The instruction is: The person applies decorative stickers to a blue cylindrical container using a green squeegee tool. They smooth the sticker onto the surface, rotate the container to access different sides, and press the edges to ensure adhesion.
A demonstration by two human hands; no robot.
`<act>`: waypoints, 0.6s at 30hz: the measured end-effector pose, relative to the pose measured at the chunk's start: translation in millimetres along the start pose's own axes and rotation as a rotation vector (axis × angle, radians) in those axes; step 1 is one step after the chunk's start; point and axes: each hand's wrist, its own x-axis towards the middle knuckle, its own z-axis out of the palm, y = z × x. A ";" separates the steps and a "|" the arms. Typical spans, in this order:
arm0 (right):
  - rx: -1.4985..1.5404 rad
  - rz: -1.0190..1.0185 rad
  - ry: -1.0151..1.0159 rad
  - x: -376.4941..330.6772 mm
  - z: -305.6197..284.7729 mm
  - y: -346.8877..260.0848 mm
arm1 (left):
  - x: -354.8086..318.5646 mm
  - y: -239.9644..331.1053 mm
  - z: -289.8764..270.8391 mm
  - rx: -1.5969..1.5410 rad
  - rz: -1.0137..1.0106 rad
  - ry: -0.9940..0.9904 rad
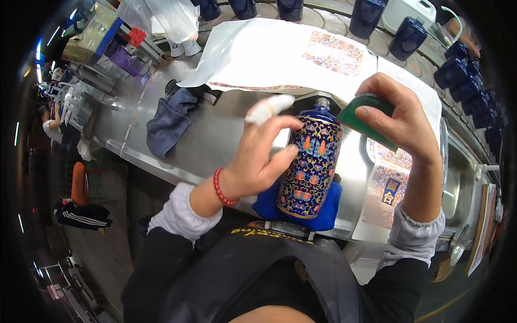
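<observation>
Head view shows a dark blue bottle [311,161] with a flowered pattern standing slightly tilted at the middle of the frame, its base on a folded blue cloth [326,207] on the metal surface [215,134]. The left hand [258,161] wraps the bottle's side, grip clenched on it, one fingertip bandaged white. The right hand [401,121], right of centre, pinches a green scraper [366,116] whose edge sits near the bottle's shoulder.

By the look of it, the patterned covering is being smoothed onto the bottle; a next stroke would call for the scraper laid flat against the curved wall while the left hand holds the bottle firm or turns it.

A large white sheet [269,54] with a flowered rectangular print [334,53] lies in the upper middle. Another patterned sheet [385,191] with a small blue square lies at lower right. Plain dark blue bottles [406,37] line the upper right rim. A grey rag [169,121] lies left of centre.
</observation>
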 end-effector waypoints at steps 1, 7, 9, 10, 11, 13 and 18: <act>0.026 0.005 -0.029 7.2 -0.3 1.4 | 11.7 -0.3 0.3 0.008 0.009 -0.008; 0.099 0.008 -0.118 25.4 -2.6 6.3 | 47.2 4.3 6.0 0.121 0.101 -0.018; 0.097 -0.013 -0.125 27.6 -3.6 6.5 | 49.4 5.4 4.9 0.169 0.118 -0.047; 0.096 0.014 -0.147 28.9 -3.7 6.3 | 49.7 5.9 4.7 0.193 0.129 -0.050; 0.107 0.029 -0.161 30.3 -3.7 5.9 | 50.1 6.2 4.6 0.209 0.134 -0.051; 0.105 0.025 -0.188 33.6 -3.1 4.8 | 50.4 7.1 6.0 0.218 0.153 -0.039; 0.132 0.001 -0.232 41.9 -2.3 2.4 | 49.1 10.6 7.9 0.199 0.111 -0.063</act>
